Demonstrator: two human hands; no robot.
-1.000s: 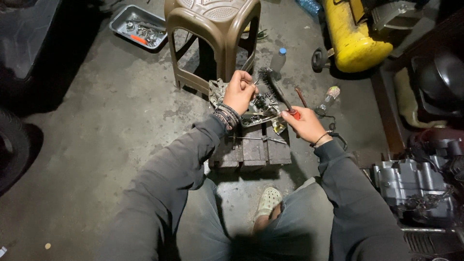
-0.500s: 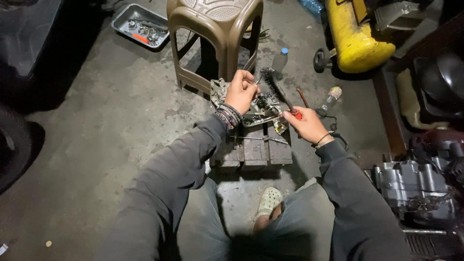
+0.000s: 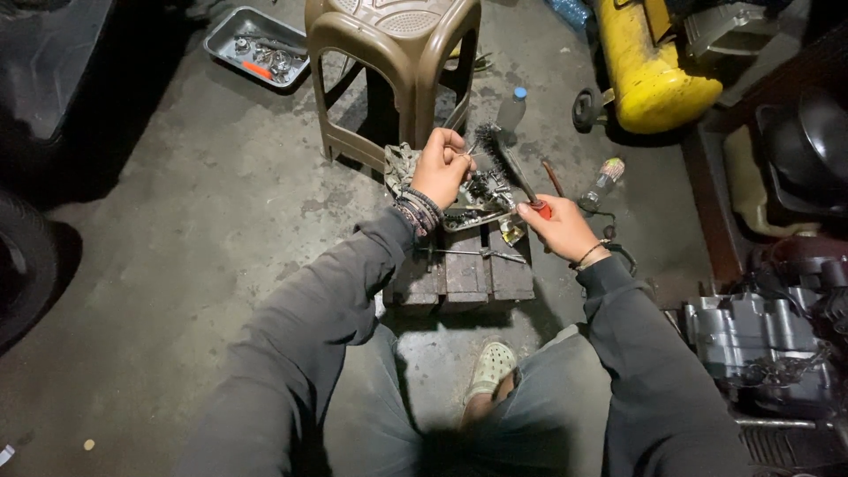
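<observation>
Left hand (image 3: 439, 168) pinches a small metal part (image 3: 468, 152), right hand (image 3: 560, 228) grips a wire brush (image 3: 500, 152) against it, above the wooden block (image 3: 459, 274) far edge

A brown stool (image 3: 395, 53), yellow tank (image 3: 649, 71), grey sleeves (image 3: 318, 300), and seemingly red-handled black brush (image 3: 505, 159).

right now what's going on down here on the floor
A person sits on a concrete floor over a small wooden block that carries greasy metal parts. The left hand pinches a small metal piece, raised above the parts. The right hand grips a red-handled wire brush, bristles up near that piece. A brown plastic stool stands just beyond, an engine at right.
</observation>
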